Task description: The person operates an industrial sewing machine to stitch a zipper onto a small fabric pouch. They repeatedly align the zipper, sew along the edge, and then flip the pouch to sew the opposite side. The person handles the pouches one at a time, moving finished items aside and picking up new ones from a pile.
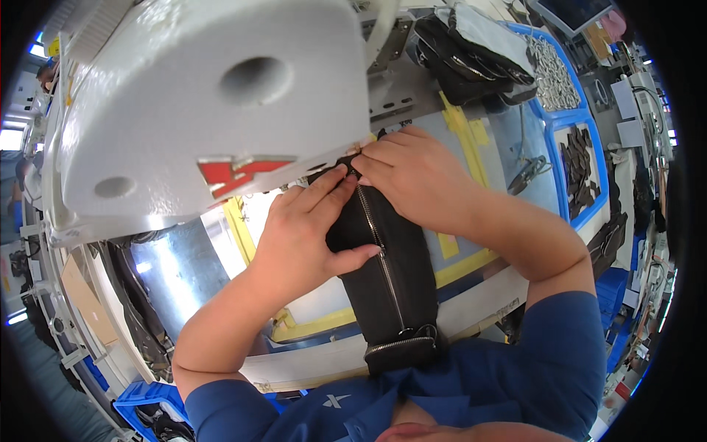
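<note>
A long black zippered fabric piece (401, 254), apparently a bag, stretches from the white sewing machine head (294, 81) toward my body. A silver zipper (370, 214) runs along its middle. My left hand (309, 221) lies on its left side, fingers stretched toward the far end and thumb spread out onto the zipper. At that far end, close to the machine, my right hand (412, 173) is closed on the fabric with bent fingers. The machine head hides the needle area. A second zipper (401, 344) crosses the near end, against my blue shirt.
Black zippered pieces (471, 59) are piled at the back right. Blue trays on the right hold silver metal parts (552, 77) and dark strips (579, 169). Thread snips (529, 174) lie beside them. Yellow tape (468, 140) marks the table. A blue crate (151, 398) stands at lower left.
</note>
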Available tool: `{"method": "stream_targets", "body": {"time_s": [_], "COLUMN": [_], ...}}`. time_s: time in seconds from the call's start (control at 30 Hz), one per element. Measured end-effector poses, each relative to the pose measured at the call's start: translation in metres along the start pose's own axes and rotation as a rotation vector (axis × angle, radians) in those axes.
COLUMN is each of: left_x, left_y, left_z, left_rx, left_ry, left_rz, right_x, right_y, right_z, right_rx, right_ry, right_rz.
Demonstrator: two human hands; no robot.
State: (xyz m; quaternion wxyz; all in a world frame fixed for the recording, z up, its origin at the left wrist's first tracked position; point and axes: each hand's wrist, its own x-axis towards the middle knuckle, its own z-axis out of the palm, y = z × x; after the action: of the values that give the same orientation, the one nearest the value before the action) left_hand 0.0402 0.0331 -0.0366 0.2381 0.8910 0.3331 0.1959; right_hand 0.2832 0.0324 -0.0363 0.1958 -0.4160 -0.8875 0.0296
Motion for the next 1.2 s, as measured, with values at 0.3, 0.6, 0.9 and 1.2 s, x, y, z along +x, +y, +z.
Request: {"method": "stream_targets", "body": {"time_s": [0.3, 0.6, 0.9, 1.2], "left_x": [0.005, 0.002, -0.001, 0.001], "left_y": [0.002, 0.000, -0.001, 0.000], "left_z": [-0.010, -0.021, -0.025, -0.024], "left_rx": [-0.065, -0.055, 0.085, 0.040], "left_ry": [-0.049, -0.060, -0.042, -0.036], "left_rz": [-0.063, -0.190, -0.218, -0.200], "right_x": [-0.004, 0.016, 0.030, 0.026], "right_y": [-0.001, -0.015, -0.021, -0.017], "right_z": [0.007, 0.013, 0.026, 0.020], "right_rx": [-0.035, -0.085, -0.108, -0.092], "right_ry": [0.029, 0.021, 0.042, -0.008], "right_rz": [0.006, 0.002, -0.022, -0.002]}}
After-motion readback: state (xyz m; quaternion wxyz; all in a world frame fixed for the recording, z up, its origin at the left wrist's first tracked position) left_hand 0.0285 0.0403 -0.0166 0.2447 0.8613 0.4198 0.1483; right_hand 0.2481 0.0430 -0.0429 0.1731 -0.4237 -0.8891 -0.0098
